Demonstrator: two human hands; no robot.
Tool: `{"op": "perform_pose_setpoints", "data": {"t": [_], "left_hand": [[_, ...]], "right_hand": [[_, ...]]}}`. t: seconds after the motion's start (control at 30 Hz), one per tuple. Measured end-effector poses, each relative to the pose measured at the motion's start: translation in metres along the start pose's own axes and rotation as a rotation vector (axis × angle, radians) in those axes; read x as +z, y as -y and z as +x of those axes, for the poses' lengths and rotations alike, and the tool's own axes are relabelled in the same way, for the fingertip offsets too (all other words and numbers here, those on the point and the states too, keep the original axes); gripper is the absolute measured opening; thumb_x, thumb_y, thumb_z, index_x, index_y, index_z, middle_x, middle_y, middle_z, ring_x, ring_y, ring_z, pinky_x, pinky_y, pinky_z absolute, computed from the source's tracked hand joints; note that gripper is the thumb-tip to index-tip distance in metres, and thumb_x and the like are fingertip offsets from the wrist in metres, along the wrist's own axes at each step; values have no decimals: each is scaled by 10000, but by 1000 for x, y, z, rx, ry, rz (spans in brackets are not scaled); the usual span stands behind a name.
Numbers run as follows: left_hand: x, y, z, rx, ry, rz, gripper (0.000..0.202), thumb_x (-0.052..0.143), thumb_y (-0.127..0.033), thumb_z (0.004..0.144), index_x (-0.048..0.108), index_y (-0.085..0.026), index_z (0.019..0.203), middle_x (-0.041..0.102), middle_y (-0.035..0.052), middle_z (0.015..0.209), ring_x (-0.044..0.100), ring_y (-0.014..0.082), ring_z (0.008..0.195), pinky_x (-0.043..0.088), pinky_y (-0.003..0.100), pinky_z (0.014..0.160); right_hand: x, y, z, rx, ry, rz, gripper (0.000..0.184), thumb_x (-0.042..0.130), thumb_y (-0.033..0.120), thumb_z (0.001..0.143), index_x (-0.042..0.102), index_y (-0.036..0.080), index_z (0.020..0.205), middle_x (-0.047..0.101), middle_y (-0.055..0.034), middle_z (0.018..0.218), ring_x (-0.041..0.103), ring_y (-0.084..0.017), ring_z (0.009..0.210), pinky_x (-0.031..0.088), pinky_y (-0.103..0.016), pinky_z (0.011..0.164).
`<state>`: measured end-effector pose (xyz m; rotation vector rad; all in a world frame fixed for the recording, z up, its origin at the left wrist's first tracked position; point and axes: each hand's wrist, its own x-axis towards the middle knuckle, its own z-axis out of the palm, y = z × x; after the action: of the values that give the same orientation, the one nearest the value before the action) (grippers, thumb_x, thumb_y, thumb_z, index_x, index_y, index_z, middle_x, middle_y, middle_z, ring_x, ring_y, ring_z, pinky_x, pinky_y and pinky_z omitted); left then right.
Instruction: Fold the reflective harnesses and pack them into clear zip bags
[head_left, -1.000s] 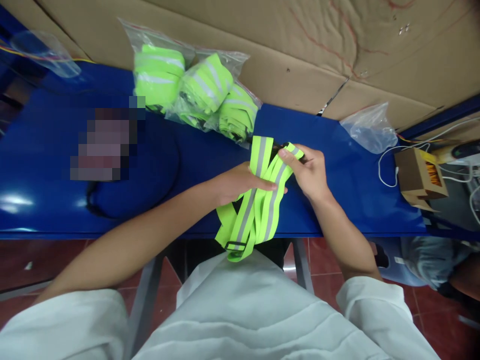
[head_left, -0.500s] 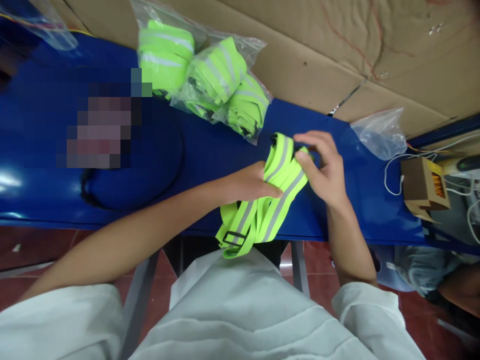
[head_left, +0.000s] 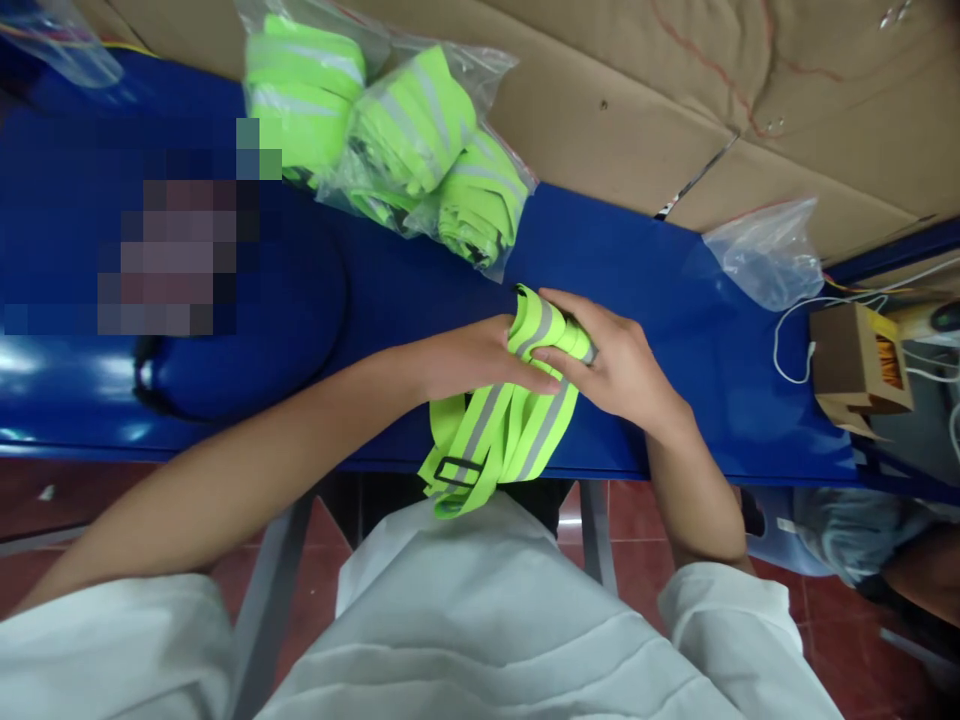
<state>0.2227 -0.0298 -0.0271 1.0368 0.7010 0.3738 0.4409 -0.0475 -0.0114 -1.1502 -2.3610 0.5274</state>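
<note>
A neon-yellow reflective strap (head_left: 480, 430) with a grey stripe lies folded in several layers between my hands, over the table's front edge. My left hand (head_left: 495, 362) is closed round its middle, thumb across the top. My right hand (head_left: 600, 355) wraps the folded upper end, thumb in front and fingers behind; those fingertips are partly hidden. Below my left hand the lower loops hang free, with a black slide buckle (head_left: 459, 470) on them. Farther back, clear plastic bags (head_left: 420, 130) hold more bundles of such straps.
The blue table (head_left: 637, 270) backs onto a cardboard-covered panel (head_left: 600, 120). An unfilled-looking clear bag (head_left: 772, 255) lies back right, near a white cable (head_left: 784, 345) and a small open cardboard box (head_left: 855, 360). A black cord (head_left: 146, 375) lies at left beside a pixelated patch. Another person's leg shows at lower right.
My right hand has moved left and closed on the strap's upper end, which is now folded over towards me. My left hand keeps its grip. The whole view has shifted slightly.
</note>
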Motion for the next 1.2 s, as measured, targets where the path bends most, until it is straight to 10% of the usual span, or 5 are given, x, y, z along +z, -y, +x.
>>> {"op": "perform_pose_setpoints", "data": {"t": [0.2, 0.43, 0.67, 0.9, 1.2], "left_hand": [[7, -12, -13, -48, 248, -95, 428, 921, -408, 749, 740, -153, 1042, 803, 58, 969, 758, 206, 805, 616, 297, 743], [30, 17, 5, 54, -89, 6, 423, 873, -375, 823, 742, -184, 1177, 799, 71, 1168, 751, 265, 1110, 609, 364, 956], [34, 15, 3, 2, 0, -222, 360, 861, -182, 713, 770, -144, 1060, 811, 56, 1001, 767, 227, 912, 612, 350, 886], [43, 21, 9, -34, 42, -376, 379, 940, -248, 705, 776, -130, 1026, 808, 99, 1018, 770, 234, 932, 626, 347, 849], [18, 14, 7, 58, 197, -62, 297, 859, -258, 806, 763, -135, 1059, 780, 46, 889, 738, 166, 796, 623, 275, 743]], "right_hand": [[-18, 0, -1, 67, -242, 16, 573, 613, 625, 1018, 634, 256, 1456, 721, -64, 1403, 732, -283, 1219, 602, -408, 1060], [-20, 3, 0, 170, -174, 137, 608, 732, 655, 928, 680, 291, 1411, 737, -54, 1349, 721, -291, 1188, 597, -411, 1020], [-23, 7, -1, 328, -122, 400, 454, 708, 676, 931, 781, 230, 890, 655, -5, 757, 593, -158, 689, 448, -286, 597], [-8, 11, 5, 329, -274, 299, 378, 759, 603, 930, 794, 229, 962, 714, 1, 842, 583, -140, 716, 430, -291, 657], [-14, 4, 6, 602, -120, 850, 414, 862, 625, 813, 768, 225, 862, 704, 8, 733, 598, -129, 578, 445, -246, 489]]}}
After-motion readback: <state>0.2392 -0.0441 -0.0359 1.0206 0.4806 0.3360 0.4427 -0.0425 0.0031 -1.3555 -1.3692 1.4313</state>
